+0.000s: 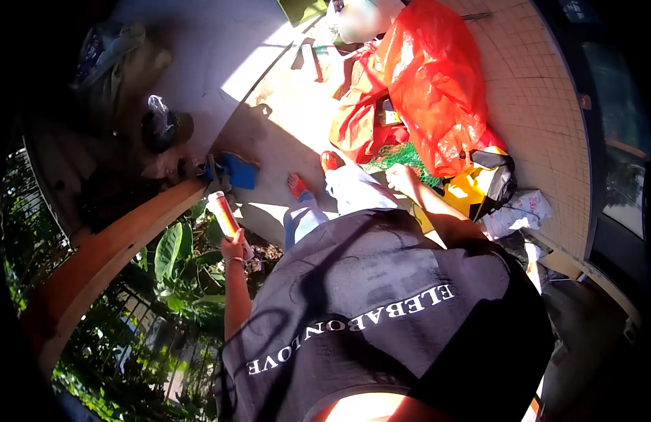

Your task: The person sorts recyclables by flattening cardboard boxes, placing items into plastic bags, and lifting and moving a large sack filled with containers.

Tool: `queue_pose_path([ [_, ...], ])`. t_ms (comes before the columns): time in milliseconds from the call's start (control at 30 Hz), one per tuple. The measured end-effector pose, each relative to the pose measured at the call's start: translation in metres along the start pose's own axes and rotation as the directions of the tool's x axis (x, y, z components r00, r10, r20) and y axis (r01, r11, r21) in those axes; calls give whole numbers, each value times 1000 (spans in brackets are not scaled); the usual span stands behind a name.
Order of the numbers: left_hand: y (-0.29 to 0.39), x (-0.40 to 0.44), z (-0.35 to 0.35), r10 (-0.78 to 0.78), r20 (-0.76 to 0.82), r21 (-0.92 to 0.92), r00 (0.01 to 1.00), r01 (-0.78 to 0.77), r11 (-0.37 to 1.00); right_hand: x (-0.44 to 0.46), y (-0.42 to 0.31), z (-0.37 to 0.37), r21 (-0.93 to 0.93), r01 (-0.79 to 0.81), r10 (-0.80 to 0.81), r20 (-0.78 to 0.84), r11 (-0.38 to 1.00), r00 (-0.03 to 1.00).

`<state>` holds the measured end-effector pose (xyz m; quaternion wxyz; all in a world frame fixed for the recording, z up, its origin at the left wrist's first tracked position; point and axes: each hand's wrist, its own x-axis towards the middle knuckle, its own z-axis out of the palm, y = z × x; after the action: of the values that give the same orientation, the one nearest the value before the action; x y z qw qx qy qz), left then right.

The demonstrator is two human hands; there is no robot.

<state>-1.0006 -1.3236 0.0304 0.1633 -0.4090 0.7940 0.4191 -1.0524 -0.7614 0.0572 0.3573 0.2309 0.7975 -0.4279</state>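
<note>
My left hand [234,246] is closed around the lower end of an orange tube with a whitish upper end [226,214]. The tube is tilted, near the wooden rail and the leafy plants. My right hand [403,178] is curled closed beside my right leg, close to a heap of green netting [396,156]. Whether anything is inside its fingers, I cannot tell. A large red plastic bag [438,84] lies just beyond that hand. A yellow and black bag [473,186] is to the right of it.
A curved wooden rail [129,243] runs along the left, with plants [174,257] below. A blue object [240,171] lies near my feet. A white printed bag [526,213] sits at the right. Dark bundles [164,126] stand in shade at upper left.
</note>
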Motion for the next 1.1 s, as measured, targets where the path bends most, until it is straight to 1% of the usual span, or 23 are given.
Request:
queue_pose_path([
  [33, 23, 22, 2, 60, 153, -333, 986, -6, 943, 6, -7, 0, 102, -9, 12, -30, 995, 999],
  [67, 74, 3, 4, -11, 142, -279, 990, 50, 959, -6, -9, 1, 201, 3, 10, -63, 980, 998],
  [100, 91, 34, 15, 18, 165, -311, 986, 35, 950, 11, -18, 0, 138, 47, -39, -65, 989, 997],
  [133, 104, 57, 27, 56, 182, -351, 982, 12, 936, 32, -22, -9, 556, -190, 72, 227, 809, 971],
  [167, 138, 65, 32, 63, 309, -345, 949, 51, 937, 47, -20, -8, 663, -253, 49, 311, 704, 949],
  [200, 160, 74, 49, 82, 250, -332, 965, 5, 943, 60, -36, -15, 650, -233, 10, 327, 724, 945],
  [233, 202, 66, 62, 49, 284, -343, 958, 54, 938, 71, -56, -23, 637, -210, -29, 343, 742, 939],
  [267, 240, 58, 68, 2, 323, -341, 946, 115, 933, 113, -9, -10, 886, -261, -173, 346, 383, 922],
  [300, 257, 63, 80, 35, 415, -373, 909, 135, 918, 105, -44, -17, 782, -208, 66, 210, 587, 976],
  [333, 279, 72, 92, -13, 459, -360, 888, 199, 911, 102, -89, -27, 616, -214, 265, 9, 758, 964],
  [367, 294, 86, 106, 4, 474, -330, 880, 174, 928, 102, -111, -37, 348, -102, 154, -124, 932, 980],
  [400, 322, 92, 119, 19, 490, -301, 872, 148, 942, 125, -108, -39, 353, -119, 159, -86, 928, 984],
  [467, 358, 111, 146, 45, 555, -266, 831, 126, 956, 166, -103, -41, 552, -97, 120, -6, 828, 993],
  [600, 418, 174, 213, 35, 635, -190, 772, 112, 975, 244, -109, -37, 579, -71, 125, -53, 812, 991],
  [667, 417, 236, 262, 23, 613, -84, 789, 36, 996, 287, -107, -30, 579, -64, 137, -83, 813, 987],
  [733, 420, 287, 311, 25, 624, -94, 781, 44, 995, 337, -103, -18, 566, -44, 142, -130, 823, 981],
  [867, 441, 359, 390, -84, 639, -2, 764, 111, 994, 439, -91, 26, 515, 24, 128, -258, 857, 958],
  [900, 438, 378, 413, -103, 598, -21, 795, 145, 989, 462, -93, 35, 517, 21, 146, -280, 856, 949],
  [933, 442, 387, 431, -91, 630, -74, 772, 176, 982, 479, -110, 34, 610, -122, 280, -171, 783, 944],
  [967, 435, 410, 450, -78, 634, -56, 769, 146, 988, 507, -104, 45, 538, -175, 326, -201, 825, 924],
  [1000, 432, 427, 468, -68, 638, -33, 767, 116, 993, 526, -108, 50, 529, -161, 339, -258, 833, 905],
  [1067, 430, 452, 502, -73, 643, 4, 763, 92, 996, 579, -89, 74, 431, -90, 272, -383, 898, 883],
  [1100, 427, 466, 520, -56, 677, 22, 734, 56, 998, 591, -95, 73, 418, -109, 287, -391, 902, 875],
])
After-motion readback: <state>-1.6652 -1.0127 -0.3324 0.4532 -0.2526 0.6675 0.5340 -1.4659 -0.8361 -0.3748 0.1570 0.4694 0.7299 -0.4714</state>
